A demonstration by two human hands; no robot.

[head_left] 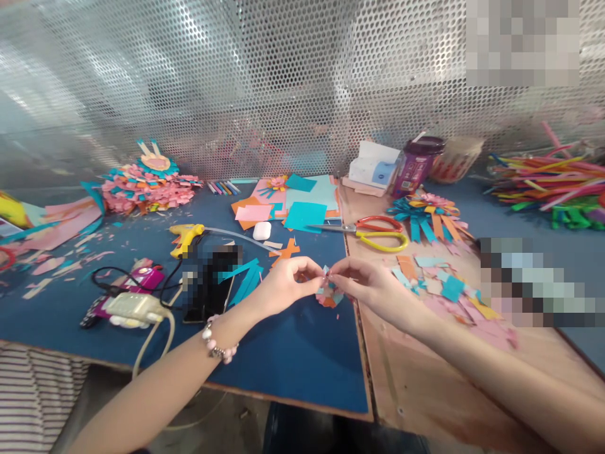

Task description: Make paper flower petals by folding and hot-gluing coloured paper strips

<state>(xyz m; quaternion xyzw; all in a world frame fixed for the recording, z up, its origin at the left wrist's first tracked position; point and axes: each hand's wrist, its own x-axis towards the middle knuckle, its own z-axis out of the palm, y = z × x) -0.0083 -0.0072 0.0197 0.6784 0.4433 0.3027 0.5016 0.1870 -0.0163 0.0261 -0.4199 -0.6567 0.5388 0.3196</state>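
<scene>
Between the fingertips of my left hand point(295, 280) and my right hand point(352, 280) is a small paper piece point(329, 296) in orange, pink and pale blue, perhaps a paper flower. Both hands pinch its upper part, with thumbs and forefingers meeting there; the exact grip is too small to make out. The piece is just above the blue table's right edge. Beyond my hands lie scissors point(382, 232) with one red and one yellow handle. Left of my left hand are blue paper strips point(246, 282) and an orange paper cutout point(287, 250).
A yellow glue gun point(186, 238) lies by a white power strip point(135, 308) and a black phone point(212, 290). Coloured paper sheets point(307, 215), a white case point(262, 231) and a purple cup point(416, 165) stand farther back. Paper scraps point(454, 290) cover the wooden board at right.
</scene>
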